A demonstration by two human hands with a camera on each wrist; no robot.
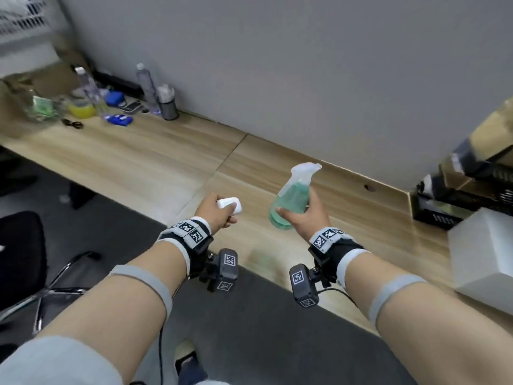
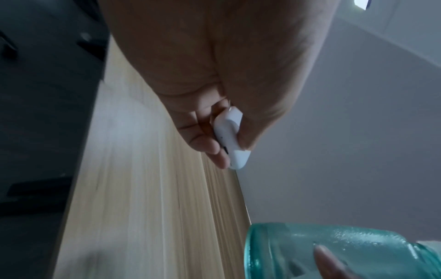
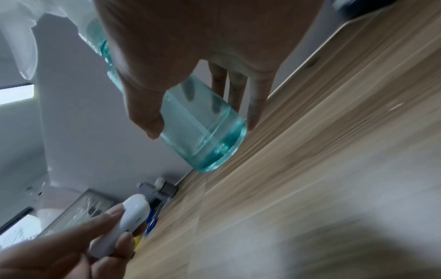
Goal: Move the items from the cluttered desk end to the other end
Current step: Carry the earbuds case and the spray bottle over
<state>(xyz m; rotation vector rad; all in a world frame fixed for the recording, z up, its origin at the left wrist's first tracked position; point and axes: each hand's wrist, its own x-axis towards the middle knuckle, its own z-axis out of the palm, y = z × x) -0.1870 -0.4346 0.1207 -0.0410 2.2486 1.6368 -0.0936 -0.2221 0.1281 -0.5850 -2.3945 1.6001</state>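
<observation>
head cam: you've got both hands loaded over the wooden desk [image 1: 133,159]. Left hand [image 1: 215,213] is curled round a small white case [image 1: 229,204]; right hand [image 1: 301,218] is wrapped round a teal spray bottle [image 1: 291,200], nozzle up, tilted a bit left, prob so nothing leaks.
clutter: far left end, by the wall. Clear bottles [image 1: 145,84], a mesh pen cup [image 1: 168,107], blue stuff [image 1: 119,119], a yellow-filled container [image 1: 82,108]. Both your items are well apart from that pile, so I'd say you're mid-carry to the other end.
right end: dark crates [image 1: 455,195] and a white box [image 1: 483,251] sit there; drop spot likely the bare wood before them.
left wrist cam: thumb and fingers [image 2: 212,147] pinch the case edge-on, light grip since it's tiny. Bottle base pokes in bottom right.
right wrist cam: thumb one side, fingers [image 3: 236,88] the other, round the bottle body. Base is off the desk, liquid pooled low. Blurry tbh.
</observation>
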